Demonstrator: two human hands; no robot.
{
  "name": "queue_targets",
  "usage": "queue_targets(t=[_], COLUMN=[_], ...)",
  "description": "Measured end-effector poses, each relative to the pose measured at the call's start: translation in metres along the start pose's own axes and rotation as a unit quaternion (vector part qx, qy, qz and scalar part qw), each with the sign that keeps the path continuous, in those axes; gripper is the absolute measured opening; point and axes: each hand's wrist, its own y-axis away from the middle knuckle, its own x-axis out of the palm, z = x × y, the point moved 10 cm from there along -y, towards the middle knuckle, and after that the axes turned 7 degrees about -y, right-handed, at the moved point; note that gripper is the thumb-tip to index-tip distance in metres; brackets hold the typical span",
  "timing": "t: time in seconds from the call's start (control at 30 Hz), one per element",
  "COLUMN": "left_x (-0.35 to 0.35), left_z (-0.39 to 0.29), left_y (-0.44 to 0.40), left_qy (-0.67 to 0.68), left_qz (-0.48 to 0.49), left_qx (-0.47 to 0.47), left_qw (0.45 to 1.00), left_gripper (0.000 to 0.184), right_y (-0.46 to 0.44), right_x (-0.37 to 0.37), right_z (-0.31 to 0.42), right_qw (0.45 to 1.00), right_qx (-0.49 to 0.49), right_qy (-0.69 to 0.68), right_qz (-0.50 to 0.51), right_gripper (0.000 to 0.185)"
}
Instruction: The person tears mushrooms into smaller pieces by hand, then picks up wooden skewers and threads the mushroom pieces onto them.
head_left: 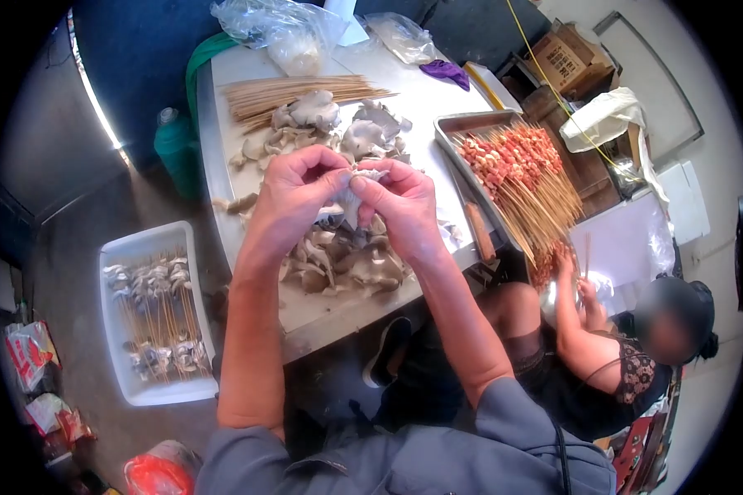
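Both of my hands are raised over the white table (pixel 260 318), close together. My left hand (pixel 301 186) pinches one side of a pale mushroom piece (pixel 348 202), and my right hand (pixel 395 196) pinches the other side. Grey oyster mushrooms (pixel 371 132) lie in a heap beyond my hands. More mushrooms (pixel 347 260) are piled below them, nearer to me. A bundle of bare wooden skewers (pixel 305 89) rests at the far side of the table. Part of the mushroom piece is hidden by my fingers.
A metal tray (pixel 447 124) of meat skewers (pixel 520 169) stands at the right, beside a knife (pixel 477 231). A white tub (pixel 110 322) with mushroom skewers (pixel 161 318) is on the floor at left. Another person (pixel 586 355) sits at lower right. Plastic bags (pixel 285 33) lie at the far edge.
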Motion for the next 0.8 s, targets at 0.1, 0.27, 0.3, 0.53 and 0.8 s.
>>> queue_targets(t=[0.1,0.27,0.3,0.53,0.8], left_x=[0.003,-0.004,-0.005,-0.027,-0.029], left_z=[0.001,0.010,0.012,0.017,0.002], left_y=[0.000,0.000,-0.001,-0.003,-0.008], left_qy=[-0.015,0.015,0.015,-0.038,-0.186], left_qz=[0.002,-0.061,-0.062,-0.128,-0.160], left_qx=[0.002,-0.060,-0.061,-0.034,0.074], left_qw=[1.000,0.996,0.996,0.991,0.967], left_gripper=[0.006,0.007,0.007,0.011,0.017], right_y=[0.000,0.001,0.000,0.001,-0.028], right_x=[-0.001,-0.014,-0.016,-0.040,-0.076], right_z=[0.002,0.003,0.002,0.010,0.042], right_qw=[1.000,0.998,0.998,0.996,0.973], right_qx=[-0.017,-0.024,-0.022,-0.039,-0.107], right_qy=[0.023,-0.011,-0.011,0.001,0.153], right_qz=[0.000,-0.061,-0.061,-0.082,-0.134], right_gripper=[0.012,0.010,0.010,0.018,0.026])
